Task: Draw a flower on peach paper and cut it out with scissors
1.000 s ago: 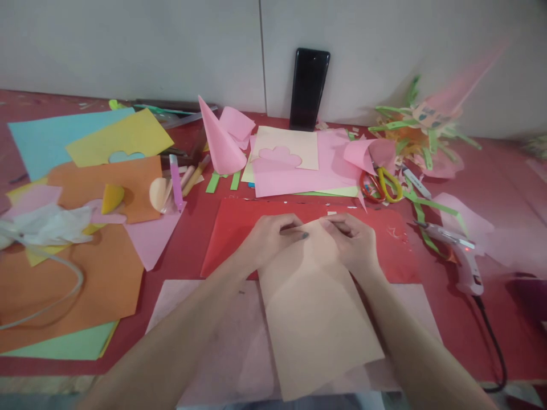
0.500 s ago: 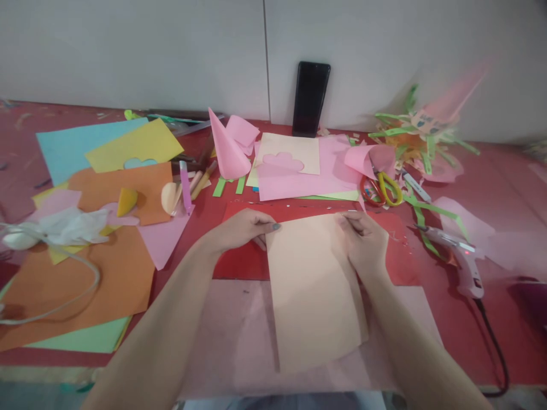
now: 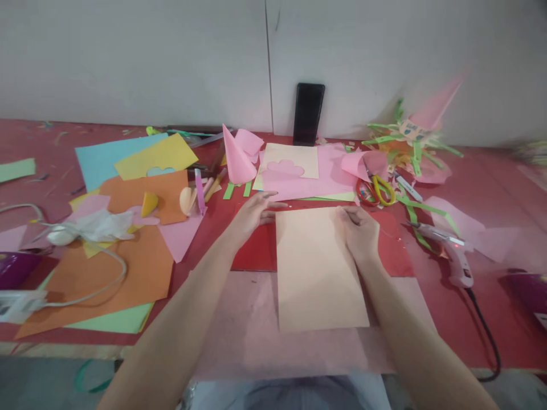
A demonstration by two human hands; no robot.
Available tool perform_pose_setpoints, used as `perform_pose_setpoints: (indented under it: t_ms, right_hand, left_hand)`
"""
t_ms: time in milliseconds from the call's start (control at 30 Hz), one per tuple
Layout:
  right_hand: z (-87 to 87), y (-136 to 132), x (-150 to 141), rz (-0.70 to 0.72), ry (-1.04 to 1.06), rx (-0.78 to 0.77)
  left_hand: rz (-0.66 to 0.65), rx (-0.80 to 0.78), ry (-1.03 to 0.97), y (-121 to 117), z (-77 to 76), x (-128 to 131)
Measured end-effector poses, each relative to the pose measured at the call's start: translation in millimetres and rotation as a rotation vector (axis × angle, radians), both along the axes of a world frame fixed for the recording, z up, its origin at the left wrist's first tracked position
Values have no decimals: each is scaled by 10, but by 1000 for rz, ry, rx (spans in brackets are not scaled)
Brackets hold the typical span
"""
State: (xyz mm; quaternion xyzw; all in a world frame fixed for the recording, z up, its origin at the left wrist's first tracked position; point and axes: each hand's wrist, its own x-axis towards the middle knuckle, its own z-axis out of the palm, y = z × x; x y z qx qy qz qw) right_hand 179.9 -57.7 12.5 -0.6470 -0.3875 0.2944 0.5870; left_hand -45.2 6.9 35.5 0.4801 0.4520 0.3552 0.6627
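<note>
Released by the left hand, its fingers now parted, a beige paper sheet is pinched at its far right corner by the right hand, seemingly for steadiness, over the bench.

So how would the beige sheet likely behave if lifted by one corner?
The beige sheet looks thin, so probably light. It would likely droop: the right hand pinches its far right corner, while the near edge is unheld.

Hands at beige paper, pink cone, upright phone, glue gun on red table
</note>
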Motion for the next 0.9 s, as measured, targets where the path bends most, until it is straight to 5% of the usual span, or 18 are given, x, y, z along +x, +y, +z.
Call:
perform_pose_setpoints:
  t_ms: [133, 267, 600, 800, 900]
  right_hand:
    - [0, 18, -6, -37, -24, 76]
    - [-43, 43, -6, -52, -16, 135]
    - [-208, 57, 5, -55, 66, 152]
    - [-208, -6, -53, -73, 78, 133]
    - [-182, -22, -75, -56, 51, 144]
  left_hand:
    - [-96, -87, -94, -61, -27, 93]
    - [-187, -10, -18, -130, -21, 132]
    - [-47, 52, 83, -172, -140, 174]
    - [60, 83, 127, -260, -103, 173]
    - [9, 122, 165, -301, -52, 152]
